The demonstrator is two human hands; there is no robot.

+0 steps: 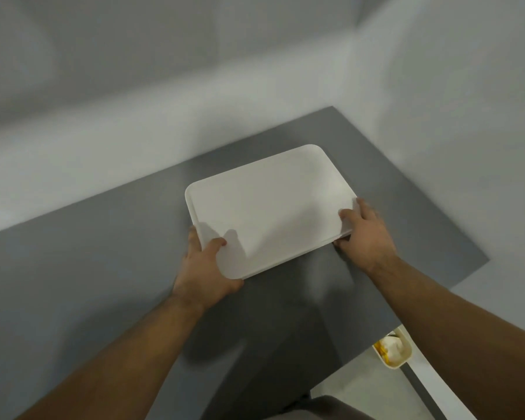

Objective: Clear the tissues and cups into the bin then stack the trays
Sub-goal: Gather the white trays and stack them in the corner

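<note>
A white rectangular tray (267,207) with rounded corners lies over the middle of the grey table (88,268), its top bare. My left hand (205,268) grips its near left corner, thumb on top. My right hand (365,234) grips its near right corner, thumb on the rim. At that right corner a second edge seems to show beneath, but I cannot tell whether another tray lies under it. A cream bin (399,350) stands on the floor at the lower right, with white and yellow rubbish inside.
White walls close off the table's far side and right side. The table's near right edge drops to a pale floor (361,398) where the bin stands. The picture is slightly blurred.
</note>
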